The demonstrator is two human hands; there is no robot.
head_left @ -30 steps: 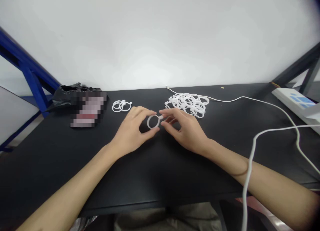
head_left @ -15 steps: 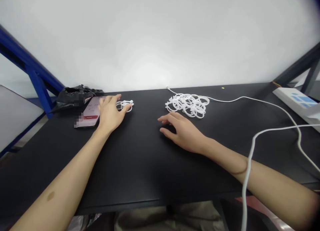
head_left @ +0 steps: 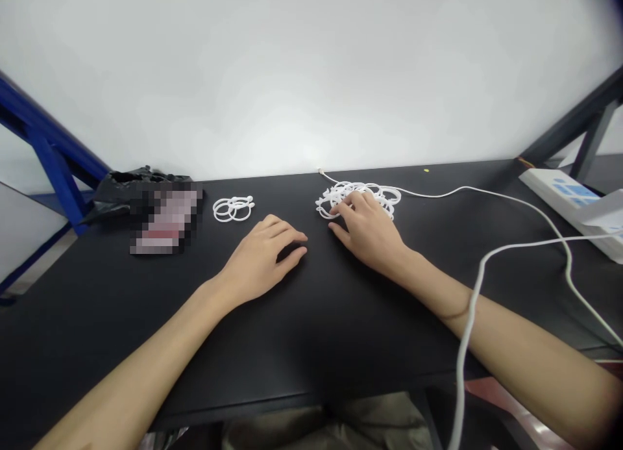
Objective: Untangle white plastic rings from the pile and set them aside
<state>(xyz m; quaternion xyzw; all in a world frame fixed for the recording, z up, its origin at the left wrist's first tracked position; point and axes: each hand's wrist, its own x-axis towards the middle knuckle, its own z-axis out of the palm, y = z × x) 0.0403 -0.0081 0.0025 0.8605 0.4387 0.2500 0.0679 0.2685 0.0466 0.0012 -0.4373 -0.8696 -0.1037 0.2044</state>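
Several white rings with small knobs lie in a tangled pile (head_left: 335,197) at the back middle of the black table (head_left: 292,346). My right hand (head_left: 370,229) rests over the near side of that pile, fingers bent but apart, with nothing visibly gripped; its fingertips touch or hover at the rings. To the left lies a smaller group of white rings (head_left: 233,209), overlapping and flat on the table. Between the two groups is my left hand (head_left: 265,258), empty, its thumb and fingers apart and pointing right.
A phone (head_left: 168,217), blurred out, lies at the left beside a crumpled black plastic bag (head_left: 117,193). A white cable (head_left: 474,307) crosses over my right forearm. Another thin cable (head_left: 525,205) runs along the back. A white box (head_left: 569,197) stands at the right.
My left hand has moved right and nearer, away from the small ring group, which now shows fully. My right hand has moved forward onto the pile.
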